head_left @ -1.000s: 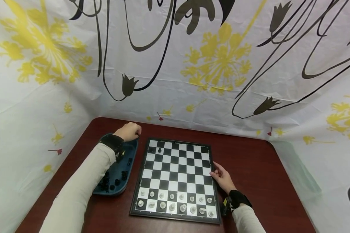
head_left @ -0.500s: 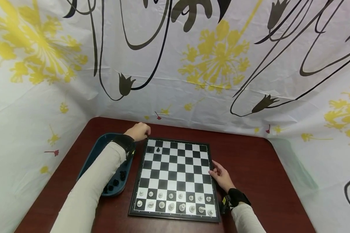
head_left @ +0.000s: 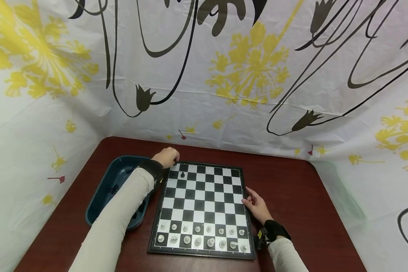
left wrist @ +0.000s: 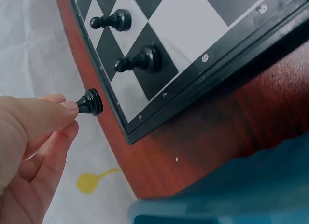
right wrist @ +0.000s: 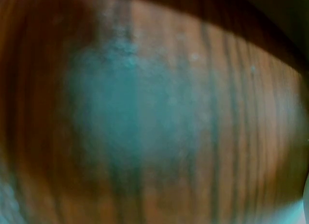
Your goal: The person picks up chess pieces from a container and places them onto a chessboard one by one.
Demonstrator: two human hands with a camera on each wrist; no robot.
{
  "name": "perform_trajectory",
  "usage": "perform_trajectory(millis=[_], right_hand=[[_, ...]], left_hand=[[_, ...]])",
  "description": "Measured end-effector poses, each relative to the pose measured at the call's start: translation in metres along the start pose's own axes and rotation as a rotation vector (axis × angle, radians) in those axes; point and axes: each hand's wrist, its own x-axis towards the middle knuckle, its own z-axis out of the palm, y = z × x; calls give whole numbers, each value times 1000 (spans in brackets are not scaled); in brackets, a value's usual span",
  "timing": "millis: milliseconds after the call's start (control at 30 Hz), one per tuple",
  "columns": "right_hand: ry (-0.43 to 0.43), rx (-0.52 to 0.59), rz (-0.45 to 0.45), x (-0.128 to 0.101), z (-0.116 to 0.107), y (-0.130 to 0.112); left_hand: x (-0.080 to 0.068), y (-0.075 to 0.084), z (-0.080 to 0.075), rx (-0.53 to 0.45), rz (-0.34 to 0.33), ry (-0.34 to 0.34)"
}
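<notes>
My left hand [head_left: 171, 160] hovers at the far left corner of the chessboard [head_left: 204, 196] and pinches a black pawn [left wrist: 89, 102] by its head between thumb and fingertips [left wrist: 62, 110]. The pawn hangs just off the board's corner. Two black pawns [left wrist: 140, 60] [left wrist: 112, 21] stand on the nearest squares; one shows in the head view as a black pawn [head_left: 182, 175]. My right hand [head_left: 255, 204] rests with relaxed fingers on the board's right edge. White pieces [head_left: 197, 240] fill the two near rows. The right wrist view is only blurred table wood.
A dark blue tray [head_left: 113, 174] lies left of the board, partly hidden under my left forearm; its rim [left wrist: 231, 195] also shows in the left wrist view. The brown table [head_left: 292, 189] is walled by a flowered cloth [head_left: 258, 75] close behind and beside it.
My left hand has moved from over the tray to the board's far left corner, carrying the black pawn. The right hand has stayed on the board's edge.
</notes>
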Motion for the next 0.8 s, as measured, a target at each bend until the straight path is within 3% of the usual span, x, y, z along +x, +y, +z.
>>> perform_trajectory(millis=[200,567,800], right_hand=[[-1,7,-2,0,-2,1],[-7,-20,-4,1,-1,0],[-10,-17,8,1,-1,0]], left_hand=[[4,0,6,0,21,-1],[15,-3,19,24,-35,11],[14,-6,21,19,-22,-9]])
